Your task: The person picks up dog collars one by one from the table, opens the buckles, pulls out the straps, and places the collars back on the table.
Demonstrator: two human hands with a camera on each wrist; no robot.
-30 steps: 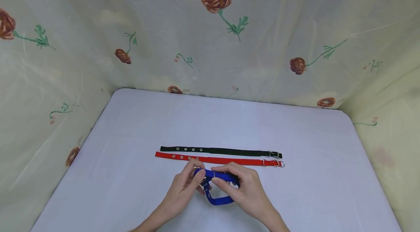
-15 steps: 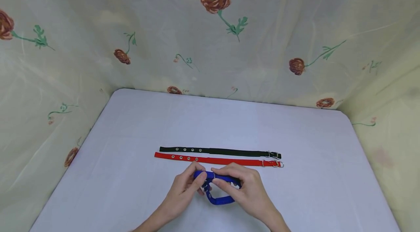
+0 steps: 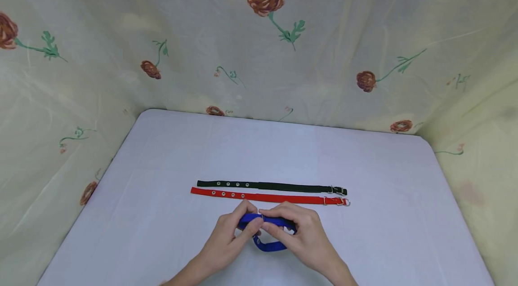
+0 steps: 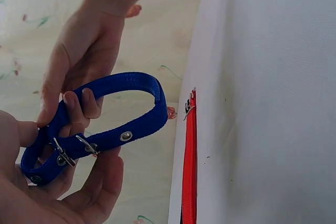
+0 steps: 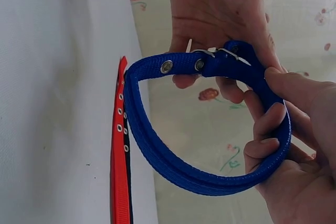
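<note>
A blue collar (image 3: 270, 247) with metal eyelets and a buckle is bent into a loop, held up between both hands. My left hand (image 3: 226, 236) pinches its buckle end, thumb on the near face of the strap. Beside it, my right hand (image 3: 301, 232) grips the band with thumb and fingers, the two thumbs almost meeting. In the left wrist view, the strap of the blue collar (image 4: 140, 129) runs through the metal buckle (image 4: 63, 153). The right wrist view shows the closed loop of the collar (image 5: 184, 177), with fingers inside it.
Beyond the hands, a red collar (image 3: 279, 198) and a black collar (image 3: 291, 186) lie straight and side by side on the white table (image 3: 162, 151). A flower-patterned curtain (image 3: 315, 74) stands around the table's back and sides.
My left thumb and fingers have slid right along the blue strap, closer to the right hand's fingertips. The right hand and the two collars on the table stay in place.
</note>
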